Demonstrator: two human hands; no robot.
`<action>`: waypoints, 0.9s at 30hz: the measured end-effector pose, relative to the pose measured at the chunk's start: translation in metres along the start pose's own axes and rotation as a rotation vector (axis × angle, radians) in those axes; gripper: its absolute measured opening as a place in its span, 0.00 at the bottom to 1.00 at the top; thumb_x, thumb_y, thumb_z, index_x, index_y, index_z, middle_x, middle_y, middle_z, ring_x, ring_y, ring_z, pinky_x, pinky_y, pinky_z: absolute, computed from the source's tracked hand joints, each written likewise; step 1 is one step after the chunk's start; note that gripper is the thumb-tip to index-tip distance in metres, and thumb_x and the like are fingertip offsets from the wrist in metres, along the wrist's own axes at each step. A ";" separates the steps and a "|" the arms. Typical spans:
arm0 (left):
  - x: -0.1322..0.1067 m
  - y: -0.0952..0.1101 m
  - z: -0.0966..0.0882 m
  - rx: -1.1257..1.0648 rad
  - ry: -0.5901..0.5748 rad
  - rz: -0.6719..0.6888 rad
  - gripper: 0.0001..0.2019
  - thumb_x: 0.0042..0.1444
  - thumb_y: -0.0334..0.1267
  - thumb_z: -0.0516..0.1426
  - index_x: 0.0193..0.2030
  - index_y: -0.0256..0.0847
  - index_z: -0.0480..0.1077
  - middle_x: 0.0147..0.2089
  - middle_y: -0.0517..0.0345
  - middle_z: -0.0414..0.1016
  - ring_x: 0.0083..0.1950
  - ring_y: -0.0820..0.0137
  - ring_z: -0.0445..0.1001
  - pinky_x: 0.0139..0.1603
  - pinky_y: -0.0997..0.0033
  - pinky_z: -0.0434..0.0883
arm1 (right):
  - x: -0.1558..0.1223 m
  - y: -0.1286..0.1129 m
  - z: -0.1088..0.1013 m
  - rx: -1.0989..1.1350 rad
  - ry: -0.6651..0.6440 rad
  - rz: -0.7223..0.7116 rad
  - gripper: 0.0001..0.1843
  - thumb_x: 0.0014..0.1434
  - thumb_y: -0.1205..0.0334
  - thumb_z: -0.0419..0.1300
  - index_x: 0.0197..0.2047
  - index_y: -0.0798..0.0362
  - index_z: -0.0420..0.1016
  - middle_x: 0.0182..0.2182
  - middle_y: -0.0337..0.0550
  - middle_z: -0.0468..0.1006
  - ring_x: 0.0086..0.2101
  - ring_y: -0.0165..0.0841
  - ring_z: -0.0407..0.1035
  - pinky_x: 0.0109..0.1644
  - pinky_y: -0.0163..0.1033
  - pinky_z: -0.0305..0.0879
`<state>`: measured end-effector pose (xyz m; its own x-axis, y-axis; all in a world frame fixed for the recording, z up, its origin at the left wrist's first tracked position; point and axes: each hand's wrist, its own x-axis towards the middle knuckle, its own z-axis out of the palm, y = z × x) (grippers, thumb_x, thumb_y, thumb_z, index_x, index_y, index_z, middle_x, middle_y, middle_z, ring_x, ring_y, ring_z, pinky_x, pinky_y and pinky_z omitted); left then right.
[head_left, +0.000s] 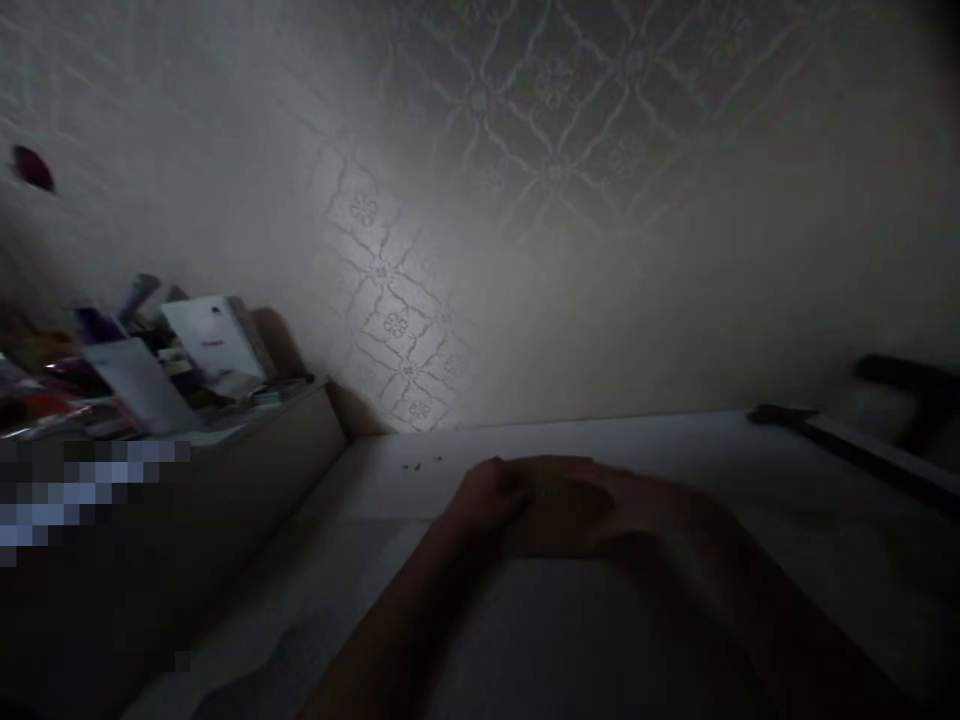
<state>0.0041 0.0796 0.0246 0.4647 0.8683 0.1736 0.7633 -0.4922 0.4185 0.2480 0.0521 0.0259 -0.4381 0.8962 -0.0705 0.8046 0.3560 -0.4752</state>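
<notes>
Dim, blurred frame. Both hands meet at lower centre on a pale flat surface (675,450): left hand (491,495) and right hand (637,510) lie over a flat brownish thing (559,510), long axis running left-right. Finger state can't be told, too dark. Dark bar (847,445) at right edge. Cluttered shelf with white boxes (214,340) at left. Patterned wallpaper (390,300) above.

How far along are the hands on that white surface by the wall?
Hard to judge; the picture is dark. Done: nothing shows as finished. In hand: the left hand and right hand lie together on the white surface, whether holding anything I cannot tell. Left: cluttered boxes on the side shelf sit untouched.
</notes>
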 end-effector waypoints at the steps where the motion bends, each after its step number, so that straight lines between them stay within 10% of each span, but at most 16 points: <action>1: -0.001 0.003 0.002 -0.001 -0.009 0.025 0.14 0.55 0.37 0.59 0.47 0.44 0.78 0.44 0.54 0.78 0.46 0.64 0.75 0.50 0.70 0.69 | -0.001 -0.003 -0.001 -0.001 0.004 0.020 0.50 0.41 0.48 0.69 0.66 0.50 0.61 0.66 0.52 0.58 0.64 0.52 0.52 0.67 0.55 0.49; 7: -0.002 0.009 0.006 -0.023 -0.009 0.067 0.12 0.53 0.33 0.58 0.43 0.48 0.79 0.47 0.59 0.79 0.49 0.65 0.75 0.53 0.71 0.69 | 0.006 -0.019 0.009 -0.048 0.221 0.078 0.44 0.50 0.42 0.62 0.67 0.45 0.58 0.65 0.49 0.60 0.65 0.52 0.51 0.68 0.65 0.32; 27: -0.003 0.019 0.009 -0.094 0.043 0.005 0.09 0.57 0.35 0.55 0.40 0.42 0.78 0.40 0.59 0.81 0.40 0.68 0.76 0.43 0.74 0.69 | 0.019 -0.027 0.030 0.085 0.198 -0.122 0.43 0.49 0.45 0.65 0.65 0.52 0.62 0.66 0.51 0.60 0.65 0.46 0.52 0.68 0.52 0.49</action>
<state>0.0215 0.0673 0.0246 0.4472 0.8686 0.2136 0.7143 -0.4905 0.4992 0.2062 0.0522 0.0111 -0.4360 0.8855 0.1607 0.7107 0.4484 -0.5422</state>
